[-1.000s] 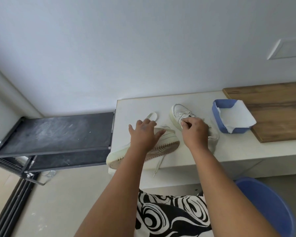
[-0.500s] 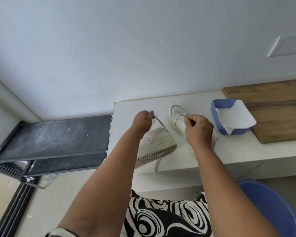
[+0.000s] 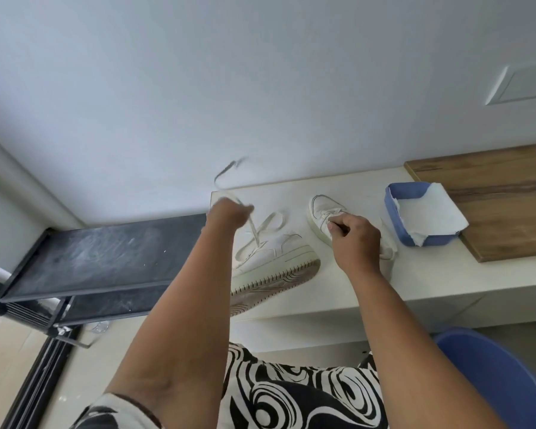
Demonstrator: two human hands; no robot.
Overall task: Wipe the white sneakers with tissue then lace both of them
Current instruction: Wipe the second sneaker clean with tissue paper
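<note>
Two white sneakers lie on the white table (image 3: 440,274). The near sneaker (image 3: 276,258) is tipped on its side at the front edge, sole facing me. My left hand (image 3: 229,213) grips its white lace (image 3: 254,230) and holds it raised to the left, the loose end blurred in the air. The far sneaker (image 3: 324,212) stands upright behind. My right hand (image 3: 355,239) rests on that shoe and pinches at its lacing area, hiding its heel half.
A blue tray (image 3: 393,218) with white tissue (image 3: 433,218) sits right of the shoes, beside a wooden board (image 3: 502,193). A black shelf rack (image 3: 90,258) stands left of the table. A blue bin (image 3: 492,376) is on the floor at lower right.
My left hand left the near sneaker's side, took its lace and pulled it up and left. The sneaker shifted slightly. My right hand stayed on the far sneaker.
</note>
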